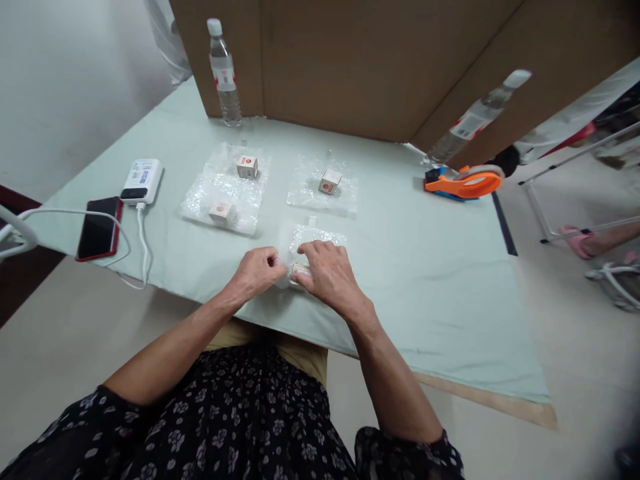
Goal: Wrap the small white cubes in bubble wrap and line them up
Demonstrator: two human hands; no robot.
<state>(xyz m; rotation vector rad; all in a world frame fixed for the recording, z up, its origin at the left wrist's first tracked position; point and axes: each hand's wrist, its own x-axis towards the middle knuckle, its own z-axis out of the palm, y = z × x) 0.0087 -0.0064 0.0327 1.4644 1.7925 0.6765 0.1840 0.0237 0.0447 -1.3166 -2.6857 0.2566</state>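
In front of me a sheet of bubble wrap [320, 235] lies on the table with a small box [301, 269] on it. My left hand [259, 272] is closed, its fingertips pinching the wrap's left edge. Bent over the small box is my right hand [330, 273], its thumb against the box and its fingers curled on the wrap behind. Part of the box is hidden under that hand. Farther back, a second sheet of bubble wrap [300, 190] carries a small white box [330, 181]. At the left, more bubble wrap [200, 193] holds two boxes, one [247, 167] bare and one [221, 212] seen through the film.
A tape dispenser [465, 183] and a water bottle [473, 123] stand at the back right. Another bottle [225, 80] is at the back left, before a cardboard panel [340, 67]. A power bank [143, 180], a phone [100, 229] and white cables lie left.
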